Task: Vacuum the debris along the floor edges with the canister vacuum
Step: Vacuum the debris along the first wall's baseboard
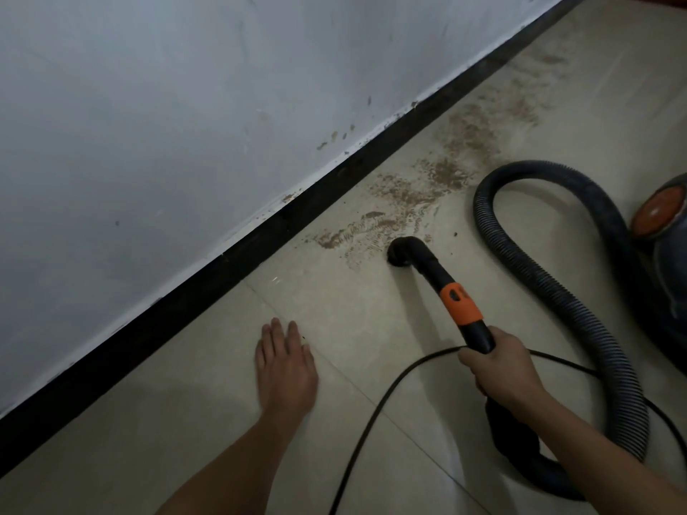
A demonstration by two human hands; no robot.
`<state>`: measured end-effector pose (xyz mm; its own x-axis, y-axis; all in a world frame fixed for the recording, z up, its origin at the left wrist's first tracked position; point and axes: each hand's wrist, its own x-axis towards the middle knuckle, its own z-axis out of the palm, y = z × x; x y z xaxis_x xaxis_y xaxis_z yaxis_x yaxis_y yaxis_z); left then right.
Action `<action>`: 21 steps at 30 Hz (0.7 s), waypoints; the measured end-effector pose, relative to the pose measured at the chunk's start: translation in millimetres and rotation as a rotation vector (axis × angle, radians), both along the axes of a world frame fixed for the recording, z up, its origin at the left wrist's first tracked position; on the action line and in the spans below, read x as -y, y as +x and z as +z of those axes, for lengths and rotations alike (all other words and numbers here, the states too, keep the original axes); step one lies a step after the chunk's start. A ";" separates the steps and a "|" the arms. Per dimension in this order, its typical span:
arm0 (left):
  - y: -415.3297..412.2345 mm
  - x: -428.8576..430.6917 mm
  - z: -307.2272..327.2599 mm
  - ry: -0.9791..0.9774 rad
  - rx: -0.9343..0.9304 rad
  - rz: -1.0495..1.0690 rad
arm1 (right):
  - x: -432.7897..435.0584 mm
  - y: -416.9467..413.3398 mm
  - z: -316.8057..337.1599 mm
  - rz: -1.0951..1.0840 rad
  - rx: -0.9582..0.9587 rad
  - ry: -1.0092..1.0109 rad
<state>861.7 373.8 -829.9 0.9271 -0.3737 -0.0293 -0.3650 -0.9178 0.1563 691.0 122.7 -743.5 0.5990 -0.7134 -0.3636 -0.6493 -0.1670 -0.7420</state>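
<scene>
- The black curved plastic vacuum nozzle tube with an orange collar (461,304) is gripped at its rear end by the right hand (500,368). The fingers are wrapped round the tube and clamped on it.
- The tube's open mouth is placed down at the beige tiled floor (178,433), at about 11 o'clock from the right hand. Contact with the tile cannot be confirmed.
- The left hand (286,368) is held flat and palm down at 9 o'clock of the right hand. Its fingers are straight, close together and pointed to 12 o'clock, with nothing held. Whether it touches the tile cannot be told.
- The brown gritty debris (405,202) is spread in a band beside the black skirting strip (260,241), running from the tube's mouth out toward 1 o'clock. The nearest patch sits just at 11 o'clock of the mouth, and comb-like streaks are seen in it.
- The dark ribbed flexible hose (580,306) is looped from under the right forearm at 5 o'clock up to a bend at 2 o'clock of the frame.
- The dark blue canister body with an orange round cap (660,211) is cut off by the frame edge at 3 o'clock, just beside the hose loop.
- The thin black power cord (371,414) is arced from the bottom edge at 6 o'clock, past the right hand and off toward 4 o'clock.
- The scuffed white painted wall (148,124) is seen above the skirting, from 9 to 12 o'clock.
</scene>
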 end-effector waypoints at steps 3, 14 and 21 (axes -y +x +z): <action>-0.3 -0.7 -1.6 -0.010 -0.002 0.017 | 0.8 13.6 -0.4 0.089 0.006 0.102; 0.4 -1.0 -2.5 -0.032 -0.017 0.023 | -5.2 47.5 -3.8 0.125 0.001 0.003; 0.9 -1.1 -3.1 -0.046 -0.027 0.029 | -9.4 91.6 -9.0 0.138 0.026 0.010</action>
